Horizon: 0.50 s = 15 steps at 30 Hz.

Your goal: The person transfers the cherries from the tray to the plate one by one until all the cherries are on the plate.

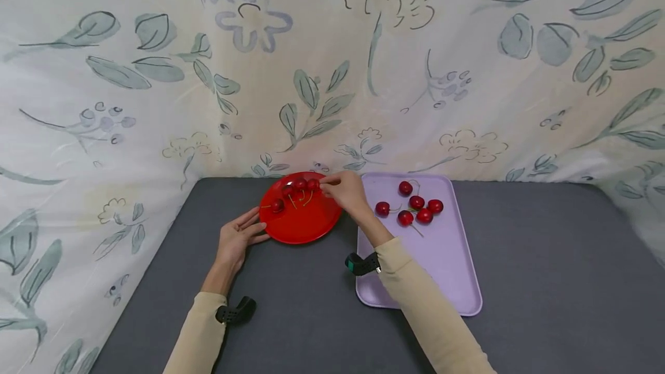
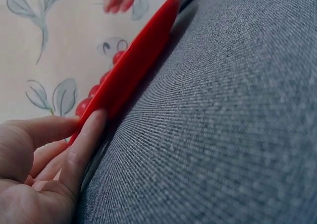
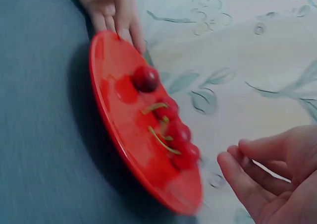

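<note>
Red plate (image 1: 312, 224) on grey cloth (image 1: 306, 287), left rim pinched in the left hand (image 1: 236, 241); some of that hand's fingertips hidden behind the rim. Four cherries (image 1: 300, 184) on the plate: three bunched toward the far side, one nearer the left hand, all clear of its fingers. Right hand (image 1: 345, 189) over the plate's right side, thumb and fingers bent with a narrow gap, nothing between them, fingertips just beside the rightmost cherry; right wrist view shows them apart from it. Six more cherries (image 1: 417, 202) on the lilac tray (image 1: 441, 258), right of that hand. Right sleeve (image 1: 426, 299) covers part of the tray's near rim. Left wrist view has the plate nearly edge-on, cherries half hidden, right hand cut off at top. Right wrist view blurry, stems of the bunched cherries hard to separate.
</note>
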Each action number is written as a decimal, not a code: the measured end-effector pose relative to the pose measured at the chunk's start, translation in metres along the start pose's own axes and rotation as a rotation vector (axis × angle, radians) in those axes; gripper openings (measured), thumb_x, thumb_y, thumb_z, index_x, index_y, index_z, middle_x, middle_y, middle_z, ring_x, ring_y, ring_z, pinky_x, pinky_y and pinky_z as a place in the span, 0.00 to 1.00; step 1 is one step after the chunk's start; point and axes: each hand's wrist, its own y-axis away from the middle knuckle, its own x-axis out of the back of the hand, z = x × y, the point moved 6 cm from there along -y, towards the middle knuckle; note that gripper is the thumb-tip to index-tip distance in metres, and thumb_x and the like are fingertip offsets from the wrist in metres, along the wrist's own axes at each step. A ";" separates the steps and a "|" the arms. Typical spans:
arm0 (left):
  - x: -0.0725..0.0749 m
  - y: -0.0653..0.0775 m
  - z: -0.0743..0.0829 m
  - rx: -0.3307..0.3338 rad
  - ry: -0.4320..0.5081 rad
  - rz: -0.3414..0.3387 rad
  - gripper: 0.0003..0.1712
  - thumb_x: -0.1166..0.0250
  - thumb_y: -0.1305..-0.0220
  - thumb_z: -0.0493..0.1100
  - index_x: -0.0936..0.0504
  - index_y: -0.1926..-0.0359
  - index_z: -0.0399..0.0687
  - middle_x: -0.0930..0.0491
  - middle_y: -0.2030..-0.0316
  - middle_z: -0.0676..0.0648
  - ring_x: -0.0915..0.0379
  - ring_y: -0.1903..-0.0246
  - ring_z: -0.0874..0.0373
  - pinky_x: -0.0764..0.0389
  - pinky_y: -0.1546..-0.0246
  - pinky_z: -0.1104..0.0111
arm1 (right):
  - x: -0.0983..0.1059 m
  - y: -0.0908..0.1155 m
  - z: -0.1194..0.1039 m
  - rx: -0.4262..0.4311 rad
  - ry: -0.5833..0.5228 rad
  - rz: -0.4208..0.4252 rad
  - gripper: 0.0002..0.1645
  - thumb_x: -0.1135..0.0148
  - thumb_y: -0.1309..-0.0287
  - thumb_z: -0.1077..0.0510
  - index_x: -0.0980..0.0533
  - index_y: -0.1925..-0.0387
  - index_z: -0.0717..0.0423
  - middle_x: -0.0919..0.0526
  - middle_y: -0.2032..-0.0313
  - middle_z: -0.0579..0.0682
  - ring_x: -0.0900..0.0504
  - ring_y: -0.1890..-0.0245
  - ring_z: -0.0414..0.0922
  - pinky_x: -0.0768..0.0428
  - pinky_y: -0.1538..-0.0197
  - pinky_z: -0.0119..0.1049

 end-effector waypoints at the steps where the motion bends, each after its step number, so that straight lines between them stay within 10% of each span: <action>1: 0.000 0.000 0.000 -0.003 -0.003 0.001 0.32 0.40 0.33 0.29 0.37 0.29 0.35 0.36 0.32 0.36 0.16 0.59 0.62 0.14 0.59 0.63 | 0.005 0.001 -0.001 0.025 0.022 -0.015 0.11 0.35 0.38 0.62 0.15 0.57 0.65 0.13 0.63 0.58 0.13 0.67 0.47 0.13 0.60 0.35; 15: 0.000 -0.002 0.002 0.007 -0.001 0.000 0.32 0.42 0.32 0.28 0.37 0.29 0.36 0.35 0.32 0.36 0.18 0.55 0.63 0.14 0.59 0.62 | 0.093 0.025 0.003 0.081 0.240 -0.101 0.14 0.33 0.39 0.59 0.15 0.55 0.63 0.12 0.63 0.57 0.13 0.63 0.52 0.14 0.58 0.39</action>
